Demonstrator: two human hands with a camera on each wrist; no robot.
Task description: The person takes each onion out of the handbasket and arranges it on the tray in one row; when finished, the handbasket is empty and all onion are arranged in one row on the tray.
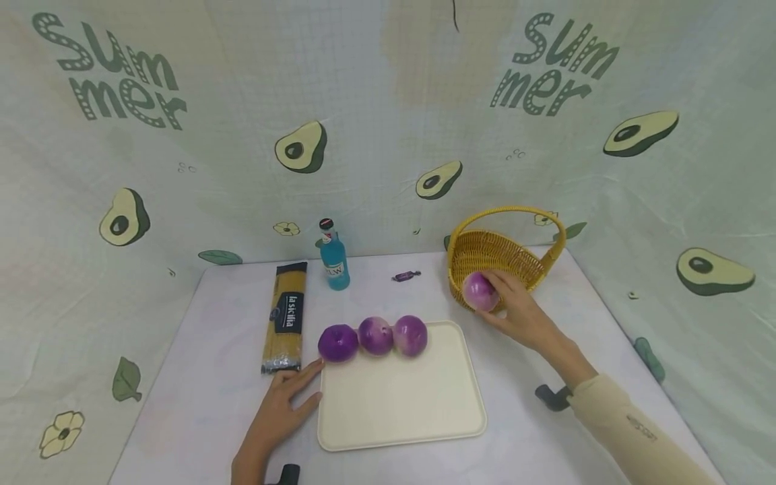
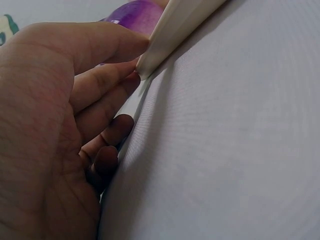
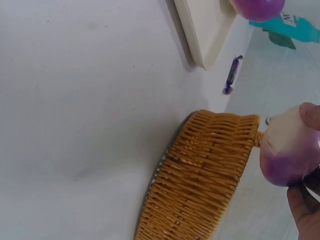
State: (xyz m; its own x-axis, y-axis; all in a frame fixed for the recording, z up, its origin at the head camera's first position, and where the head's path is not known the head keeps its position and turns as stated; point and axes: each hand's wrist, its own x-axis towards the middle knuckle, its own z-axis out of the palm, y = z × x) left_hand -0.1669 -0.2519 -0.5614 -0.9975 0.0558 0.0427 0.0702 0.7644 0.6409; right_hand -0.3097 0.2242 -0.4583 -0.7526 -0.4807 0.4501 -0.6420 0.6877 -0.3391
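Note:
My right hand [image 1: 518,313] grips a purple-and-white turnip [image 1: 480,292] by its side, fingers above and thumb below. In the head view the turnip overlaps the front of a yellow wicker basket [image 1: 481,252]; the right wrist view has it just beyond the basket's rim [image 3: 230,120]. Three more turnips [image 1: 376,336] stand in a row along the back of a cream tray [image 1: 403,404], the leftmost the darkest purple. Beside the tray's left edge rests my left hand [image 1: 281,411], its thumb and forefinger touching the rim [image 2: 160,42] and its other fingers loosely bent.
Left of the tray lies a pasta packet [image 1: 285,316]. A blue bottle [image 1: 335,259] stands upright behind the tray, and a small purple wrapped candy [image 1: 406,276] lies between bottle and basket. The basket's tall handle [image 1: 506,209] arches over it. A printed cloth [image 1: 376,101] hangs behind the table.

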